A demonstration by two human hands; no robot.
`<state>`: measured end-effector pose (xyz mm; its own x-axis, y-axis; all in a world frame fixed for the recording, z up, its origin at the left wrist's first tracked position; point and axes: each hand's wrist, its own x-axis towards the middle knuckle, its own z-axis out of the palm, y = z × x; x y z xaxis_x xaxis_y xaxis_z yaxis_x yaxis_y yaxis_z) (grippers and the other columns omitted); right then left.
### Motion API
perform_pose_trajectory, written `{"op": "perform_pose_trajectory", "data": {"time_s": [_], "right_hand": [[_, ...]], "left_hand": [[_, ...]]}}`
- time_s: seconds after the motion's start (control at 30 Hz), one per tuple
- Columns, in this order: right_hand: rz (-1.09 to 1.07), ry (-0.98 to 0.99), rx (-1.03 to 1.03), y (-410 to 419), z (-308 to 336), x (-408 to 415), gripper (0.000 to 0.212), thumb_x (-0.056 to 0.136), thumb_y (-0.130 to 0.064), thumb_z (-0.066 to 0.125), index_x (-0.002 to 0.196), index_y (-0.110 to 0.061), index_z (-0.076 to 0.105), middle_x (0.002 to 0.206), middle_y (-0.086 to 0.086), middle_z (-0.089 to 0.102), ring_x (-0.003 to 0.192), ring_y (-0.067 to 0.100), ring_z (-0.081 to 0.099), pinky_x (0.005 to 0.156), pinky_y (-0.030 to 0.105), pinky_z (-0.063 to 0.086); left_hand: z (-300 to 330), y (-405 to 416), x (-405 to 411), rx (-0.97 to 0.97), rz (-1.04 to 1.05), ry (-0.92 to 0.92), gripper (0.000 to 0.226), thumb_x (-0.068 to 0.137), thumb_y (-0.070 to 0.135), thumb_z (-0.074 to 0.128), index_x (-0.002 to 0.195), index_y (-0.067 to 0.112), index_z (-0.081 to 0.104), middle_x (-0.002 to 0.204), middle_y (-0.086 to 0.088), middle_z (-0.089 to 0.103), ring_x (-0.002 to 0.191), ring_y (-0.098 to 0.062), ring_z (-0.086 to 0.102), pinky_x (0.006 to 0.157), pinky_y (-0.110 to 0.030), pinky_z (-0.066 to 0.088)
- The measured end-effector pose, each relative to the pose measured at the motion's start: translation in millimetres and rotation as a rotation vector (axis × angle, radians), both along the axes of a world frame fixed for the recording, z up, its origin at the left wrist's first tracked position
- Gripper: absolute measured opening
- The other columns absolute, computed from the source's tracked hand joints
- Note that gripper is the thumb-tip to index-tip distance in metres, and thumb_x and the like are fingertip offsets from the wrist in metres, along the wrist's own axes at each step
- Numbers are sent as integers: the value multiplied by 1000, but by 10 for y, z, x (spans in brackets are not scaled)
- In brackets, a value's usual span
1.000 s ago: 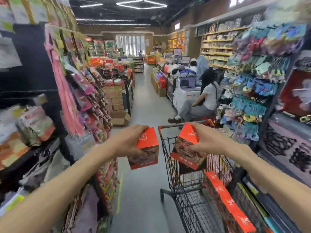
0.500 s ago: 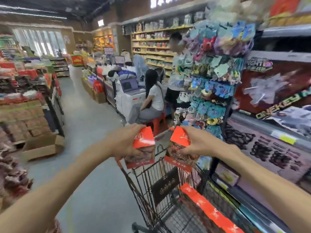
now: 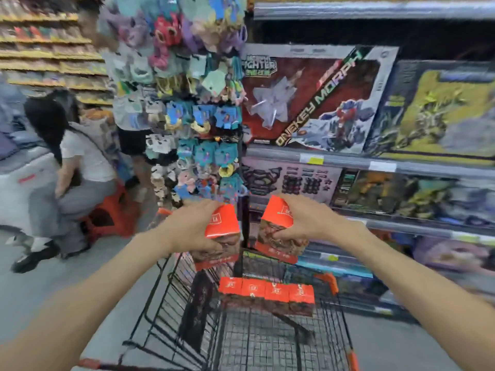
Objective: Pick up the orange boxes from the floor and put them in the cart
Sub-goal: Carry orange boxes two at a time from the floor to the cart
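Orange boxes are the cargo here, and two of them are in the air at the centre of the frame. Nearest the camera, both forearms reach in from the lower corners. The left hand (image 3: pixel 192 228) is clamped around one orange box (image 3: pixel 222 223), fingers wrapped over its side, and the right hand (image 3: pixel 302 223) holds a second orange box (image 3: pixel 276 212) the same way — each carton upright, orange top uppermost, the two close beside each other but apart.

Directly below them, in the lower middle of the frame, stands the wire cart (image 3: pixel 160 311). A row of orange boxes (image 3: pixel 266 290) already sits inside it against the far wall, side by side. Both held cartons hang above the far end of the basket, just over that row, so the move I would expect is mostly straight down. Neither hand looks clearly nearer; the left box seems slightly lower.

Farther back, toy boxes (image 3: pixel 316 103) fill the shelves at upper right, and a rack of hanging trinkets (image 3: pixel 187 108) occupies the upper middle. At left, a seated person (image 3: pixel 80 167) faces away.

The whole frame is smeared by motion — print on the cartons is unreadable, the cart's near edge is cut off at the bottom, and no floor boxes show.
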<state>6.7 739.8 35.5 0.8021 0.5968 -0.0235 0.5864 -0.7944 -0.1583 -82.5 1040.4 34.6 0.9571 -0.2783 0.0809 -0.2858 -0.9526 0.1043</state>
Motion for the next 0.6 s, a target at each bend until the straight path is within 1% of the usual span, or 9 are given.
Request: {"op": "perform_pose_trajectory", "data": {"time_s": [0.07, 0.17, 0.23, 0.3, 0.37, 0.43, 0.5, 0.6], "right_hand": [[-78, 12, -18, -196, -122, 37, 107, 72, -74, 71, 154, -24, 24, 138, 2, 54, 116, 28, 59, 84, 43, 54], [-157, 44, -30, -456, -371, 136, 102, 75, -68, 75, 152, -20, 29, 141, 3, 53, 121, 27, 57, 85, 38, 49], [-210, 70, -34, -572, -583, 209, 103, 73, -67, 76, 152, -22, 28, 139, 3, 54, 119, 27, 58, 85, 39, 52], [-244, 89, -42, -635, -847, 270, 106, 70, -69, 76, 153, -26, 25, 139, 2, 55, 118, 27, 59, 85, 42, 54], [-277, 114, -55, -641, -1125, 331, 106, 70, -69, 75, 152, -26, 24, 140, 2, 54, 121, 27, 58, 89, 43, 53], [-292, 163, -77, -631, -1435, 376, 105, 71, -68, 74, 152, -23, 26, 142, 3, 52, 124, 27, 56, 95, 43, 51], [-295, 228, -93, -594, -1764, 400, 108, 68, -76, 66, 153, -24, 24, 143, 2, 50, 126, 26, 54, 99, 45, 49], [-305, 265, -117, -515, -2280, 444, 118, 58, -96, 44, 152, -27, 22, 142, -1, 50, 128, 23, 53, 104, 47, 46]], "left_hand": [[-198, -128, 258, -16, -73, 25, 107, 69, 61, 80, 151, 15, 29, 143, -8, 48, 128, -27, 48, 102, -37, 40], [-533, -306, 590, -43, -172, 61, 107, 69, 61, 80, 151, 17, 27, 143, -6, 46, 129, -26, 47, 102, -38, 41], [-785, -397, 770, -51, -198, 103, 107, 70, 61, 80, 151, 19, 24, 143, -3, 45, 129, -24, 47, 103, -39, 42], [-1069, -468, 922, -36, -213, 132, 108, 70, 61, 80, 151, 22, 22, 143, -1, 45, 129, -23, 46, 103, -43, 41], [-1397, -490, 1063, -18, -222, 157, 108, 69, 61, 80, 151, 23, 22, 144, 1, 43, 131, -23, 45, 106, -46, 37], [-1775, -475, 1152, -7, -229, 169, 107, 68, 60, 80, 151, 23, 23, 144, 1, 43, 131, -23, 43, 107, -45, 33], [-2148, -424, 1204, 3, -239, 196, 105, 68, 60, 80, 149, 22, 25, 142, 0, 43, 129, -23, 43, 106, -44, 35], [-2761, -321, 1270, -23, -234, 238, 102, 71, 62, 76, 150, 22, 25, 144, 1, 41, 130, -22, 41, 108, -45, 34]]}}
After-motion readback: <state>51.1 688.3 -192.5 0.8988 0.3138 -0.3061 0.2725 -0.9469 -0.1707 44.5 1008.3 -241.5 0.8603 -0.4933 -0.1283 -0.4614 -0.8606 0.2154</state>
